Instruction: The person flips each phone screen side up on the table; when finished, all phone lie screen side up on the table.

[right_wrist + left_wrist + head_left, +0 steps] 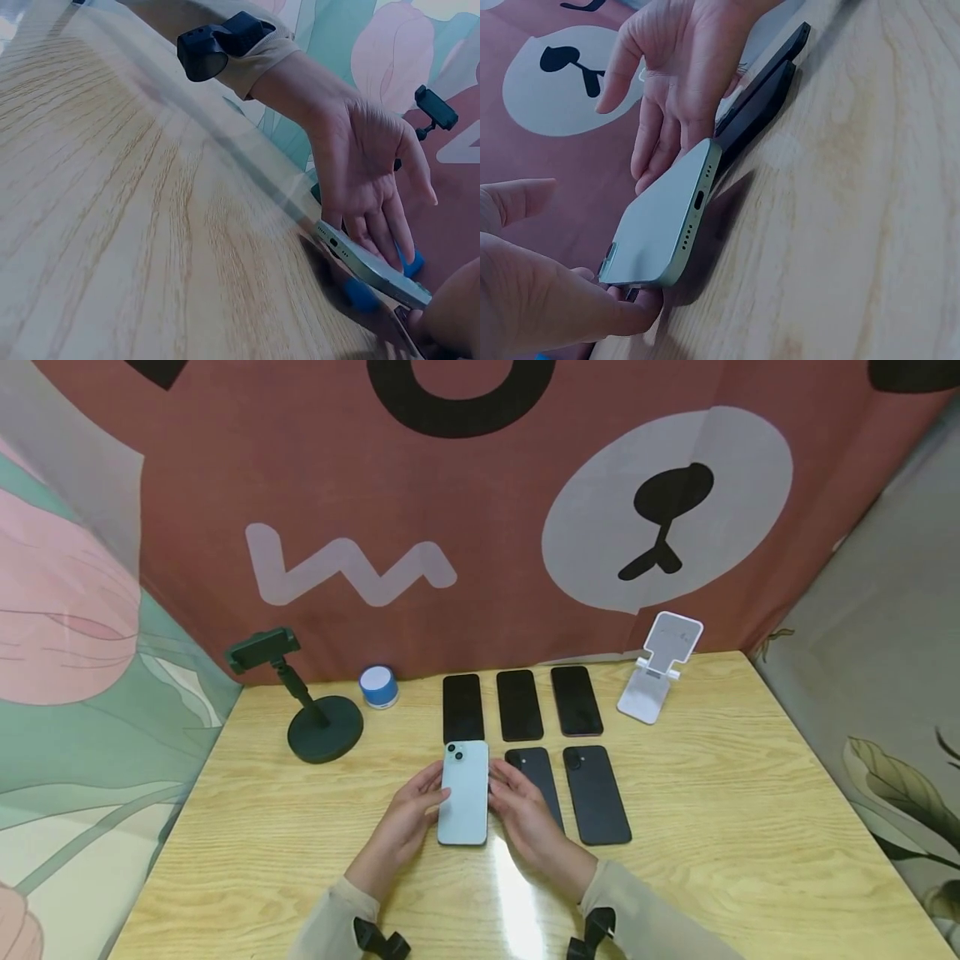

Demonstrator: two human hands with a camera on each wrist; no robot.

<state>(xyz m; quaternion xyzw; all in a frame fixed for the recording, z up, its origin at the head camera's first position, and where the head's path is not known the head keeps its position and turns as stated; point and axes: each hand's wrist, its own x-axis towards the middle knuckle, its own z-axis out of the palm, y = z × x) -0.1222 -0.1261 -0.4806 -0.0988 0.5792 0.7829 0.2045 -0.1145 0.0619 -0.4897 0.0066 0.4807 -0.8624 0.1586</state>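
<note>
A light blue phone [463,806] lies back up between my two hands, its twin cameras at the far end. In the left wrist view its port edge faces the camera and a shadow falls on the table below. My left hand [408,818] is at its left side, fingers extended at the phone's edge and underside, thumb lifted off it in the right wrist view. On the other side my right hand [528,822] has its palm turned up, fingers stretched to the phone's edge and thumb apart. A dark phone [534,768] is partly hidden behind my right hand.
Behind stand three black phones [519,706] in a row. Another dark phone [598,797] lies right of my right hand. A dark green phone stand [326,731], a blue-and-white round item [378,687] and a white folding stand [656,672] line the table's back.
</note>
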